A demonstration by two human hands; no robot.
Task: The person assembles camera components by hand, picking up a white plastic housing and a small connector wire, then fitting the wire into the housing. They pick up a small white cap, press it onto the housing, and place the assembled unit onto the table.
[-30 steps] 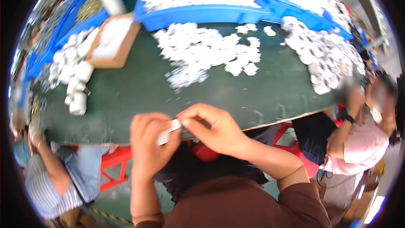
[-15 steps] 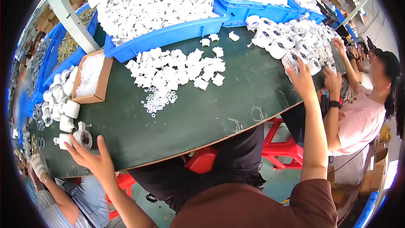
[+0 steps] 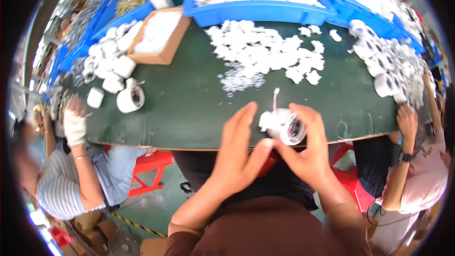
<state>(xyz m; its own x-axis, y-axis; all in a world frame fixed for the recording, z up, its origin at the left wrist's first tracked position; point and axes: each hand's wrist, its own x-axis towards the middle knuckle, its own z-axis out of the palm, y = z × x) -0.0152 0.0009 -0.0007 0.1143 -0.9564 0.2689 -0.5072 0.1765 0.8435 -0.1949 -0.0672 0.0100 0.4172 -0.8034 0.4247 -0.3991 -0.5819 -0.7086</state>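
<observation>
Between the two hands, head view: one white housing (image 3: pixel 282 117), just above the near table edge (image 3: pixel 156 148), dark round face (image 3: pixel 295 130) turned toward the right palm. White bracket (image 3: pixel 268 121) sticks out on its left side, toward the left fingers; thin lead (image 3: pixel 276 98) stands up off the far side, clear of both hands.

Grip: right hand (image 3: pixel 310 149) is curled in a C round the housing's right side, index at the far side, thumb at the near side. Looks like contact; can't tell how firm, or whether the table takes any of the weight. Left hand (image 3: pixel 239 149) is wide, fingers straight and apart from the bracket, nothing held. Left thumb tip sits by the right thumb at the near side; touching or not, can't tell.

Handling, my read: light, stiff shell, probably plastic, smooth and round so it could roll or slip. Weak spots: the lead, and the round face if it's glazed. Best hold is round the barrel, thumb near, fingers far, off the face. Bracket is OK for steadying. Don't lift by the lead.

Beyond the grip: loose clear rings (image 3: pixel 241 80), then small white pieces (image 3: pixel 265 50).
</observation>
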